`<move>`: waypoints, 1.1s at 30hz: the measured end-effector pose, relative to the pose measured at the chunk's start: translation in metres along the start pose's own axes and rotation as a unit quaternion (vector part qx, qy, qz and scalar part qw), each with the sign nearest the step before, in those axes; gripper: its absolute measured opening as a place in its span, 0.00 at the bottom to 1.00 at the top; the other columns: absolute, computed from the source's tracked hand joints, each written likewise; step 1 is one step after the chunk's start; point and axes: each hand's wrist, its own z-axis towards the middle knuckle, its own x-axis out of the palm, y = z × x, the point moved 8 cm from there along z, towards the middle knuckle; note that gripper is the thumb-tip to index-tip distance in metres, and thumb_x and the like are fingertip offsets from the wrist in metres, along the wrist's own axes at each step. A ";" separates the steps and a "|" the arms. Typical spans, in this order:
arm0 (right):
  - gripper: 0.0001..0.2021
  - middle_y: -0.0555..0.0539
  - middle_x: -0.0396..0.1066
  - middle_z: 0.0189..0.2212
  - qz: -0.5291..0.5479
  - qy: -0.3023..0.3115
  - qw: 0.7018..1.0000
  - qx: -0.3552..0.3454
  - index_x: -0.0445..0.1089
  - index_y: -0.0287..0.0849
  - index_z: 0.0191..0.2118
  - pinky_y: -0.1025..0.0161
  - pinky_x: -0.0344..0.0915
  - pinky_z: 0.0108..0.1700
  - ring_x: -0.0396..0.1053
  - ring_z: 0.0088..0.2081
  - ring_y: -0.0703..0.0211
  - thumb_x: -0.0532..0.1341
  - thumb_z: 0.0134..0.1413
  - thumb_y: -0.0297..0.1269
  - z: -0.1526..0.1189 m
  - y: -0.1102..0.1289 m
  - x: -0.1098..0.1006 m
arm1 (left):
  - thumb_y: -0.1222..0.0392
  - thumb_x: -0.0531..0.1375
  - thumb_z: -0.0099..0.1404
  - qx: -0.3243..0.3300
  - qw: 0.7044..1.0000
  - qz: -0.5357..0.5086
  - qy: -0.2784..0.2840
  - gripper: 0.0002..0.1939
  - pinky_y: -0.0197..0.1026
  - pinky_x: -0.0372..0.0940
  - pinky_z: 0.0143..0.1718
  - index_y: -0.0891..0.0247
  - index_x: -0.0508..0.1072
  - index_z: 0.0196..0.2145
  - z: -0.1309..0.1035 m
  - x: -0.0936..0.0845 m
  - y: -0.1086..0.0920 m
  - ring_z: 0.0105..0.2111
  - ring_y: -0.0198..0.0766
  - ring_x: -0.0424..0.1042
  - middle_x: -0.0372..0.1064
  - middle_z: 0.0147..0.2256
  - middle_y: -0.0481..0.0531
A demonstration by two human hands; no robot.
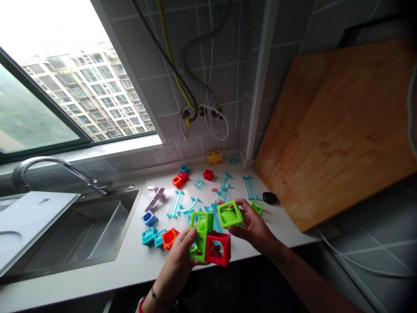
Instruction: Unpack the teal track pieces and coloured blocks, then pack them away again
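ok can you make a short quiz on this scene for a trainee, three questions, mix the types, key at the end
1. Multiple choice: which colours are the blocks in the left hand?
a) blue and yellow
b) green and red
c) orange and purple

2. True or false: the right hand holds a purple block.

3. Fill in the blank: the large flat board at the right of the picture is made of ____.

Key:
1. b
2. False; it holds a green block.
3. wood
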 end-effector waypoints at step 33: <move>0.40 0.40 0.60 0.65 -0.023 0.213 0.972 0.101 0.57 0.51 0.63 0.49 0.63 0.63 0.65 0.63 0.44 0.75 0.49 0.46 -0.003 0.007 0.030 | 0.46 0.68 0.62 0.001 1.000 -0.006 0.005 0.24 0.39 0.75 0.28 0.63 0.78 0.50 -0.014 0.025 0.000 0.30 0.43 0.78 0.80 0.39 0.59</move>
